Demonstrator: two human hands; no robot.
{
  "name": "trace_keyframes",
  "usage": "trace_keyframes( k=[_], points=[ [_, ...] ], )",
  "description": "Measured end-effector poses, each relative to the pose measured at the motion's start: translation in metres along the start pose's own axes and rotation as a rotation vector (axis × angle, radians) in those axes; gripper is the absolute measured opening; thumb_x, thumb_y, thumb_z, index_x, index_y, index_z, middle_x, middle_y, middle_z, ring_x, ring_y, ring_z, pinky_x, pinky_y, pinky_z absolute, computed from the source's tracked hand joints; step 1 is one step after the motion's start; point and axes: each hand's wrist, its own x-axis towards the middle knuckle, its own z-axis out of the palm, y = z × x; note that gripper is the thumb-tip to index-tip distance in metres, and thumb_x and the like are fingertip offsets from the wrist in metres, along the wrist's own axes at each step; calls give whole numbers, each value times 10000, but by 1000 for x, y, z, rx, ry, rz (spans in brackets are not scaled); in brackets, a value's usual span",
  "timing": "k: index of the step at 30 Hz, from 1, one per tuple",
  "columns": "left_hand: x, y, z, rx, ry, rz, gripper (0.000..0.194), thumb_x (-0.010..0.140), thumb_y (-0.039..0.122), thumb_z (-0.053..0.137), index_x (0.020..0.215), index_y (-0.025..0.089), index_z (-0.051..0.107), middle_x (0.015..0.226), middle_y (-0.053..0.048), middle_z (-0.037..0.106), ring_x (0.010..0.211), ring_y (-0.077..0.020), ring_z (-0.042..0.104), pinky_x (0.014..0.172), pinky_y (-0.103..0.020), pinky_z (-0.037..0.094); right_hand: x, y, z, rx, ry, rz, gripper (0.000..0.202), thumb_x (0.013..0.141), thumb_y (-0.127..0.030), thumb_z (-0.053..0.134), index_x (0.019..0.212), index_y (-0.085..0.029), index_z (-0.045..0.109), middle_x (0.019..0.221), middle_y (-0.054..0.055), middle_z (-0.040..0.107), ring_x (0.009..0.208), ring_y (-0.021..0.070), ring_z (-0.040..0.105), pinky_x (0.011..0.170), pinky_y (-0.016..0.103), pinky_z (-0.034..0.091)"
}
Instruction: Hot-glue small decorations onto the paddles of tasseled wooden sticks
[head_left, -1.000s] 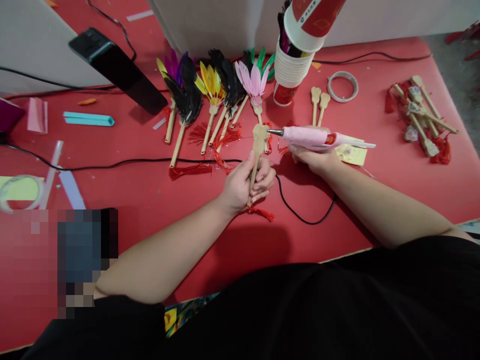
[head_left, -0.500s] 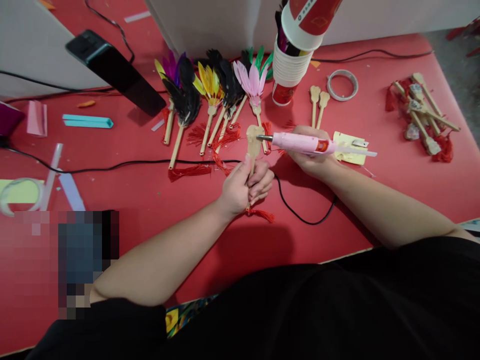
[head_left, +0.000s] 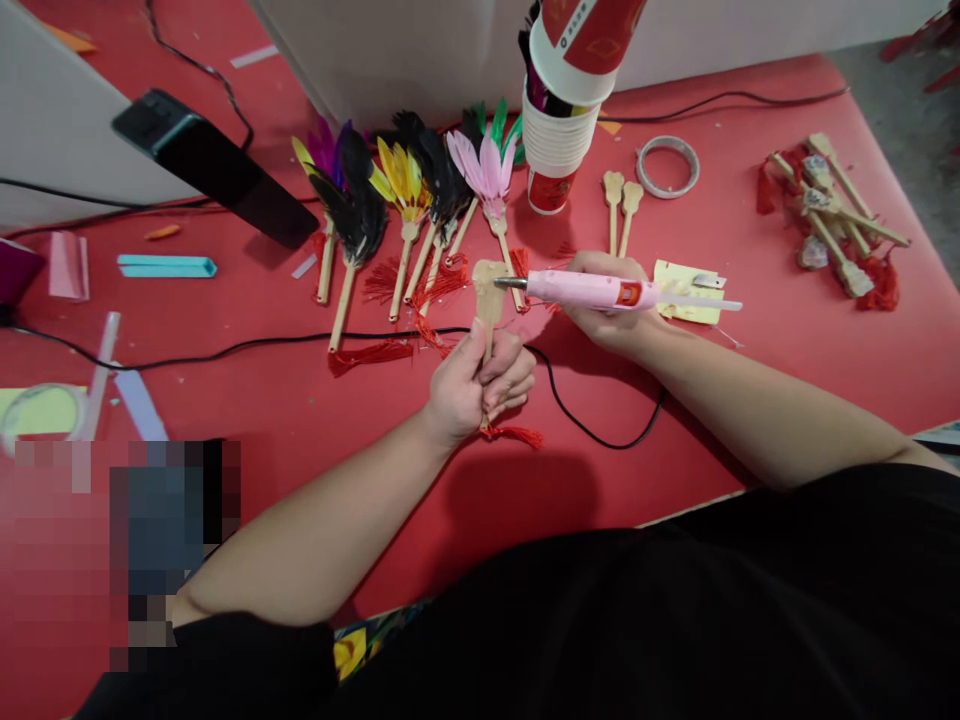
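My left hand (head_left: pixel 480 380) is closed round the handle of a wooden fan handle (head_left: pixel 489 293), its broad head pointing up and a red tassel (head_left: pixel 519 435) hanging from its lower end. My right hand (head_left: pixel 609 315) grips a pink hot glue gun (head_left: pixel 574 287) from below. The gun's metal nozzle meets the wooden head, or hovers just over it; I cannot tell which. A clear glue stick (head_left: pixel 701 301) sticks out of its back end. Beyond my hands lie several feather fans, among them a pink one (head_left: pixel 487 165) and a yellow one (head_left: pixel 406 185).
Stacked paper cups (head_left: pixel 556 140) stand at the back. Two bare wooden handles (head_left: pixel 622 205) lie beside a tape roll (head_left: pixel 667 167). A pile of tasselled handles (head_left: pixel 836 215) is at the right. A dark phone-like slab (head_left: pixel 217 170) leans at the left. A black cable (head_left: pixel 225 354) crosses the red table.
The whole view has shifted slightly, so things sit a little further left. My hands keep the same grips, with the nozzle still at the wooden head.
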Motion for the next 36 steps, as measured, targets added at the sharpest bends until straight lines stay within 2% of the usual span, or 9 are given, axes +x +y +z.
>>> trace_keyframes(
  k=[5, 11, 13, 15, 17, 21, 24, 31, 36],
  points=[
    [-2, 1, 0, -30, 7, -14, 1011, 1039, 1055, 567, 567, 241, 196, 429, 49, 194, 356, -65, 176, 325, -177, 208, -1, 11, 2, 7, 14, 5, 382, 1086, -612, 761, 910, -284, 677, 860, 57, 790, 707, 241, 680, 634, 407, 466],
    [-1, 3, -2, -64, 52, -51, 999, 1049, 1062, 522, 585, 243, 188, 439, 58, 174, 354, -58, 147, 316, -175, 186, 0, 10, 8, -36, 62, 80, 543, 1045, -802, 751, 877, -297, 649, 773, 22, 664, 663, 212, 565, 631, 398, 479],
    [-1, 4, -2, -54, 16, -34, 1009, 1041, 1047, 582, 578, 241, 189, 433, 58, 176, 352, -54, 152, 320, -171, 185, 2, 8, 7, -25, 81, 97, 541, 1047, -799, 773, 890, -294, 661, 802, 35, 685, 707, 232, 620, 647, 409, 517],
    [-1, 4, -1, -36, -30, -25, 1023, 1021, 1036, 646, 563, 240, 195, 424, 55, 187, 348, -54, 171, 323, -172, 191, 4, 7, 5, 16, 108, 94, 475, 1056, -746, 804, 973, -285, 724, 919, 70, 769, 816, 272, 716, 717, 438, 595],
    [-2, 3, -1, -20, -40, -35, 1022, 1014, 1036, 660, 554, 244, 207, 422, 51, 201, 348, -56, 188, 325, -177, 199, 6, 5, 1, 52, 124, 78, 433, 1054, -704, 835, 1005, -287, 733, 968, 84, 784, 861, 288, 740, 755, 453, 624],
    [-1, 0, -4, -44, 41, -41, 979, 1064, 1026, 581, 585, 248, 227, 451, 48, 232, 356, -66, 204, 331, -193, 219, 5, -3, -5, 7, 55, 29, 611, 1060, -759, 818, 798, -316, 490, 728, 4, 543, 654, 219, 520, 613, 419, 492],
    [0, -3, -7, -48, 65, -26, 951, 1094, 1002, 559, 604, 249, 245, 470, 43, 257, 364, -76, 235, 342, -205, 239, 3, -9, -8, -13, 7, 19, 674, 1064, -816, 794, 774, -320, 441, 701, -7, 476, 640, 210, 456, 601, 416, 470],
    [2, -4, -6, -11, 52, 26, 898, 1119, 930, 623, 635, 251, 293, 478, 56, 266, 387, -77, 232, 353, -190, 251, 2, -9, -7, 28, -14, -55, 473, 1064, -620, 820, 806, -290, 599, 719, 6, 606, 603, 188, 534, 598, 386, 474],
    [1, -3, -3, -35, 47, -3, 939, 1111, 972, 572, 612, 242, 258, 461, 50, 252, 377, -72, 227, 353, -178, 241, 2, -5, -2, 8, -3, 51, 609, 1042, -793, 814, 789, -300, 559, 693, 7, 574, 612, 201, 518, 619, 405, 496]
  ],
)
